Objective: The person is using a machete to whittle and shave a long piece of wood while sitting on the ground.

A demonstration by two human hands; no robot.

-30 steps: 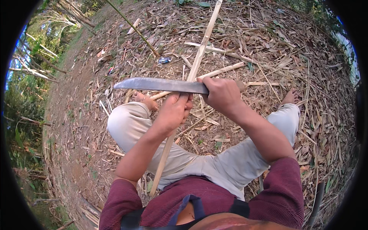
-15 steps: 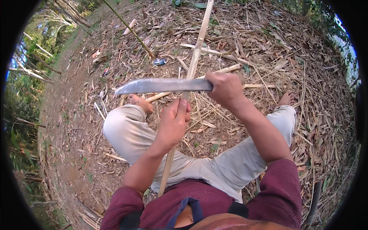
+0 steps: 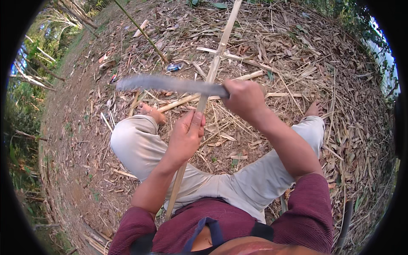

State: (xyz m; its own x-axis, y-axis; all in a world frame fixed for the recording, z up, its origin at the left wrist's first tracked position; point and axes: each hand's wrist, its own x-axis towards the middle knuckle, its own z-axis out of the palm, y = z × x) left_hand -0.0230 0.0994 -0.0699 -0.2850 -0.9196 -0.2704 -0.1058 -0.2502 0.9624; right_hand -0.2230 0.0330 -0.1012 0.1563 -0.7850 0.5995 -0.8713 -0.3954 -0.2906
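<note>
A long pale split-bamboo strip (image 3: 217,59) runs from my lap away to the far edge of the view. My left hand (image 3: 185,135) is closed around its middle, thumb lying along the top. Just beyond that hand, a machete (image 3: 163,83) crosses the strip, its blade pointing left and smeared by motion. My right hand (image 3: 245,100) grips the handle, which is mostly hidden by the fingers. The blade overlaps the strip in view; whether its edge touches, I cannot tell.
My bare feet (image 3: 153,114) rest on leaf-littered ground between loose bamboo pieces (image 3: 250,63). A small crumpled blue packet (image 3: 174,67) lies beyond the blade. A thin green stem (image 3: 142,32) slants at the far left. A dark pole (image 3: 346,223) is at my right side.
The machete has tilted, its tip swinging farther away and to the left, and its blade is more blurred. Both hands appear slightly farther left; the left still holds the bamboo strip.
</note>
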